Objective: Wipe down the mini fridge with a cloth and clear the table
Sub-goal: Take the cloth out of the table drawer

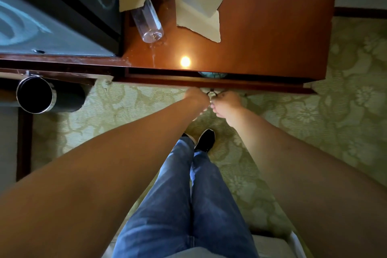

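Note:
The mini fridge (52, 12) stands on the left of the wooden table (272, 37), its dark top streaked with wipe marks. Beside it lie a clear plastic bottle (148, 21) on its side and torn pieces of cardboard (199, 10). No cloth shows on the table. Below the table's front edge a drawer (209, 81) is open a crack, with something teal (211, 73) showing in the gap. My left hand (196, 98) and my right hand (225, 103) meet at the drawer's thin dark handle (212, 92), fingers curled around it.
A black cylindrical bin (35, 94) lies under the table at the left. Patterned green carpet (335, 111) covers the floor. My legs in jeans and black shoes (206, 140) stand just in front of the drawer. A white edge (272, 245) shows at the bottom.

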Motion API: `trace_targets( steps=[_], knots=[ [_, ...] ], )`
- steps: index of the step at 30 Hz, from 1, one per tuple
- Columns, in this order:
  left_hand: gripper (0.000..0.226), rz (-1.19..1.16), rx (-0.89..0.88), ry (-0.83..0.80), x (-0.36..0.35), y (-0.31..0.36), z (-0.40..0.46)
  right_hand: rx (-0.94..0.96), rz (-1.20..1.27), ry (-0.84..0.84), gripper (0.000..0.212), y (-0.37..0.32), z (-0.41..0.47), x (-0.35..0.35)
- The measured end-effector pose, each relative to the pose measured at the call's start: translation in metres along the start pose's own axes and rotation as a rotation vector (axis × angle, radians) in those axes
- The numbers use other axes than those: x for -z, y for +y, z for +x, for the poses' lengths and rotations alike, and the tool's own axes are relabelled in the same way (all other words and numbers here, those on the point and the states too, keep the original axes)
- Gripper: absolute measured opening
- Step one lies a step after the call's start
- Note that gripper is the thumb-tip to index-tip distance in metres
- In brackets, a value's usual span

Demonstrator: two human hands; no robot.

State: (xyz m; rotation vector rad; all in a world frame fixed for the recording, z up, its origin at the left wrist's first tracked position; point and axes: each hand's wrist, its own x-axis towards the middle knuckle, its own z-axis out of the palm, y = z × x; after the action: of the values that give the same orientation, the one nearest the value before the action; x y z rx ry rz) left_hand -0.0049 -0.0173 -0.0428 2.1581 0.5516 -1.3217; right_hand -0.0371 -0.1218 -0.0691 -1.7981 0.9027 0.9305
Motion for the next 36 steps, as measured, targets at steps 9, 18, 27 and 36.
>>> trace_targets(
  steps=[9, 18, 27, 36],
  knots=[
    [0.026, 0.102, 0.056, -0.311, 0.026, -0.01, -0.063, -0.095, -0.302, -0.501, 0.029, 0.003, -0.08, 0.06],
    [0.015, 0.207, -0.047, 0.013, 0.011, -0.03, -0.047, 0.287, -0.516, 0.128, 0.065, 0.033, -0.062, 0.048],
    [0.074, -0.032, -0.051, 0.033, -0.015, -0.063, -0.02, 0.287, -0.793, 0.047, 0.122, 0.045, -0.063, 0.008],
    [0.133, 0.369, -0.187, -0.205, -0.007, -0.089, -0.031, 0.274, -0.756, 0.088, 0.071, 0.025, -0.042, 0.002]
  ],
)
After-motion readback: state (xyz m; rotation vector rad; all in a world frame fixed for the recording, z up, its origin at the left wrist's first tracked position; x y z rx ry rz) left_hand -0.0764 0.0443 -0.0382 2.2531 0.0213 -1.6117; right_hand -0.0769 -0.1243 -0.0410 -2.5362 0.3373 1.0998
